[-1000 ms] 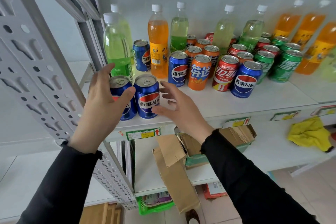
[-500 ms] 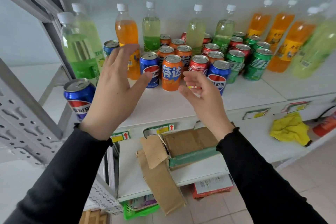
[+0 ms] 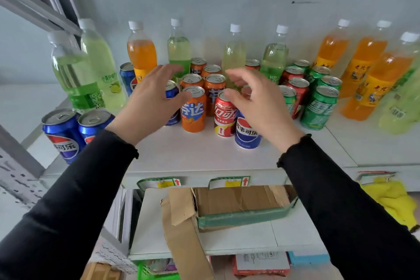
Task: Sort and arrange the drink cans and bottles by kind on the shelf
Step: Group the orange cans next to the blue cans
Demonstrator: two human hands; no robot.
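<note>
Mixed cans crowd the middle of the white shelf (image 3: 204, 154). An orange can (image 3: 193, 110), a red cola can (image 3: 225, 113) and a blue cola can (image 3: 247, 132) stand in front. My left hand (image 3: 150, 102) hovers open over another blue can (image 3: 172, 104), partly hiding it. My right hand (image 3: 256, 102) is open above the red and blue cans, holding nothing. Two blue cans (image 3: 61, 134) stand together at the shelf's left end. Green cans (image 3: 319, 109) sit to the right. Green bottles (image 3: 81, 73) and orange bottles (image 3: 363, 70) line the back.
A grey perforated shelf upright (image 3: 16, 161) rises at the left. On the lower shelf lies a torn cardboard box (image 3: 227, 207), with a yellow cloth (image 3: 393, 200) to its right. The back wall stands close behind the bottles.
Both hands left the two blue cans at the left end and moved right and forward over the middle cluster. The view shifted right with them.
</note>
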